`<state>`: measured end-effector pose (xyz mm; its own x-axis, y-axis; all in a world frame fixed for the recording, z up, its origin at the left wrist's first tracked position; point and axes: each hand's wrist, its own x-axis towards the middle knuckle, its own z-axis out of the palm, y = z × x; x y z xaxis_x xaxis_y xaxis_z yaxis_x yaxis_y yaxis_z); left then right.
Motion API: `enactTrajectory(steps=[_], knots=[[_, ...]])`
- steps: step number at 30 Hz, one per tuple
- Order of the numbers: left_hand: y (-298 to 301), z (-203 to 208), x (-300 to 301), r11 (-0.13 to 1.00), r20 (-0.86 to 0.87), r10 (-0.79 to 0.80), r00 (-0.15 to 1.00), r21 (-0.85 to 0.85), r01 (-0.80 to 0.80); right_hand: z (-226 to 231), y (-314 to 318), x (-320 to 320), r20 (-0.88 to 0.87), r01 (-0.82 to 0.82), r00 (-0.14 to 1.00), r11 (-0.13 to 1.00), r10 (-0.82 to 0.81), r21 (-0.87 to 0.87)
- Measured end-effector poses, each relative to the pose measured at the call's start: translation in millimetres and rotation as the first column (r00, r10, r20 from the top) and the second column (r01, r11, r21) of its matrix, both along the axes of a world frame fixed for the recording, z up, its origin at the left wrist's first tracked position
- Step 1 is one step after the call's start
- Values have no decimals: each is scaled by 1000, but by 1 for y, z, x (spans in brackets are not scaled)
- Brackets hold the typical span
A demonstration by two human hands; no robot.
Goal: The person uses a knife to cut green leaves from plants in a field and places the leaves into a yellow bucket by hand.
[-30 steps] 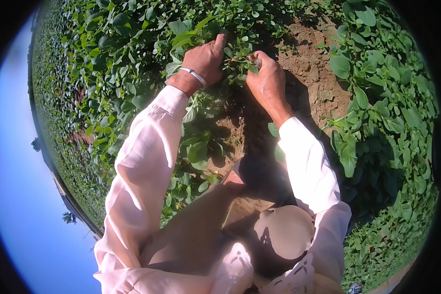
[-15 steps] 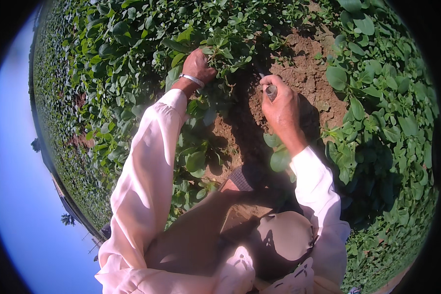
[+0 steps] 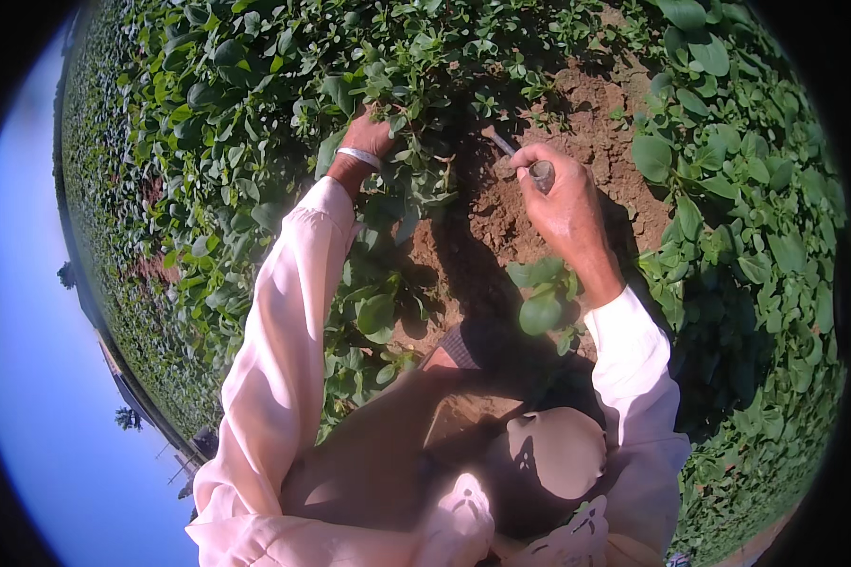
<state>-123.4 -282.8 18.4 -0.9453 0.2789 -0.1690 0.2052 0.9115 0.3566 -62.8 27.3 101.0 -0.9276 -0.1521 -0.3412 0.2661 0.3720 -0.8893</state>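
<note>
My left hand (image 3: 373, 134), a pale band at its wrist, is closed among the small-leaved weeds (image 3: 425, 104) in front of me. Leaves cover its fingertips, and a leafy clump hangs beside its knuckles. To the right, my right hand (image 3: 569, 206) wraps round the handle of a small hand weeder (image 3: 503, 144). The round butt of the handle faces up at me, and the thin metal shank points away to the left, over bare brown soil (image 3: 591, 123). The weeder's tip is apart from the left hand and the clump.
Broad-leaved crop plants (image 3: 695, 170) stand thick on the right, with more greenery (image 3: 217, 161) on the left. A small broad-leaved plant (image 3: 541, 307) grows just below my right wrist. My bent leg (image 3: 378, 444) and foot (image 3: 456, 350) are close in at the bottom.
My right hand has drawn back toward me and to the right, baring more of the weeder's shank. My left hand has shifted slightly left and nearer, deeper behind leaves.
</note>
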Motion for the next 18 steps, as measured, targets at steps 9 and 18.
enactTrajectory(steps=[9,18], knots=[[28,24,-25,948,287,169,943,215,-235,-47,-82,-49,-224,64,974,994,-42,93],[-27,32,2,979,-190,-198,962,12,204,17,10,6,51,-99,994,995,98,4]])
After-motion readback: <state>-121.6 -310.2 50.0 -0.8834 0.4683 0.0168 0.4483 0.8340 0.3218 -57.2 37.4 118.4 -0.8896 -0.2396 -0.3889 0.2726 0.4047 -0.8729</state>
